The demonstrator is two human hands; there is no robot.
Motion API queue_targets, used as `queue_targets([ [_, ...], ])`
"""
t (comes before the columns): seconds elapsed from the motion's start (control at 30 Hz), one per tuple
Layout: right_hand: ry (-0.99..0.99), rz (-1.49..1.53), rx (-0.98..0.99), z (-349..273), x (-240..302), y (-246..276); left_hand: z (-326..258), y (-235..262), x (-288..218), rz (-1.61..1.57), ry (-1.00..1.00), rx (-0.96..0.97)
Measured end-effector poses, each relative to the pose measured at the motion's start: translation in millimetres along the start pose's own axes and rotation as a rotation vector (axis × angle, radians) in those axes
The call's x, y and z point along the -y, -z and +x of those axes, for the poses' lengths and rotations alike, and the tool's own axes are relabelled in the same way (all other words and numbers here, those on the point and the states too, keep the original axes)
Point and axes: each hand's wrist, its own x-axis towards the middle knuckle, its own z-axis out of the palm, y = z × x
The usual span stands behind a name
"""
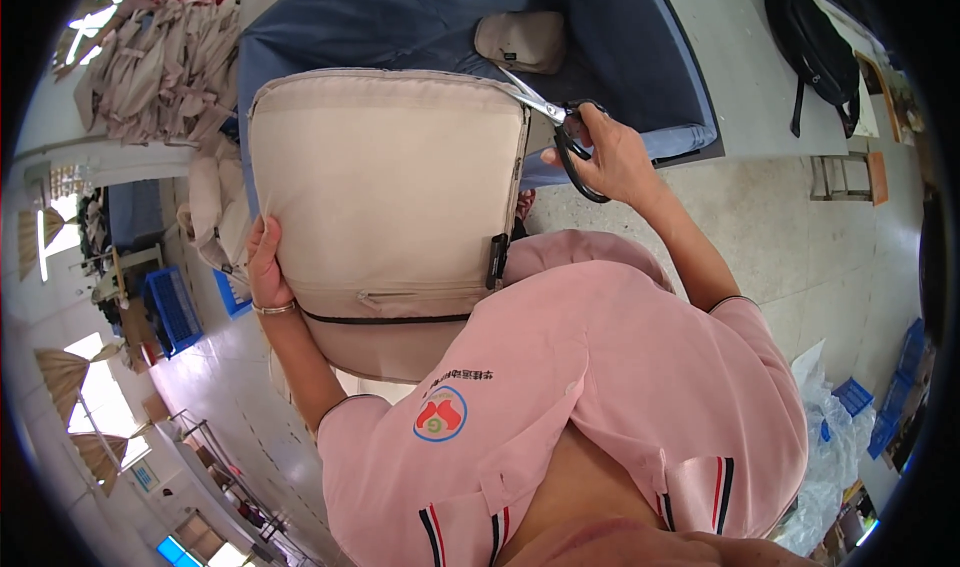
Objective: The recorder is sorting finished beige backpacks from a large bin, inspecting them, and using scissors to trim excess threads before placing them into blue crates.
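Note:
A large beige fabric bag [385,187] lies across my lap and against a dark blue cloth-lined bin. It has a zipped pocket low on its panel and a black buckle [497,260] on its right side. My left hand [268,265] grips the bag's left edge, thumb on top and the other fingers mostly hidden behind. Scissors with black handles [570,157] are in my right hand [615,157], fingers through the loops. Their slightly parted silver blades point up and left, at the bag's upper right corner. Whether they touch the fabric I cannot tell.
Inside the blue bin [345,22] sits a small beige pouch [522,43]. Many beige fabric pieces [160,67] are heaped at the far left. A black backpack [815,57] lies at the far right, near a stool [850,178]. Blue crates [173,310] stand on the left.

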Motion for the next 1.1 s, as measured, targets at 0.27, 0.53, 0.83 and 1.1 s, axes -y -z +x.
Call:
queue_targets([
  [0.27,-0.032,0.046,0.173,2,7,11,-10,14,5,0.001,-0.024,-0.027],
  [0.53,0.101,-0.077,0.184,6,-2,19,-25,10,4,-0.045,-0.011,-0.060],
  [0.83,0.250,-0.232,0.218,22,8,34,-39,20,8,-0.033,-0.032,-0.049],
  [1.1,0.366,-0.228,0.166,28,6,21,-49,22,7,-0.012,-0.030,-0.067],
])
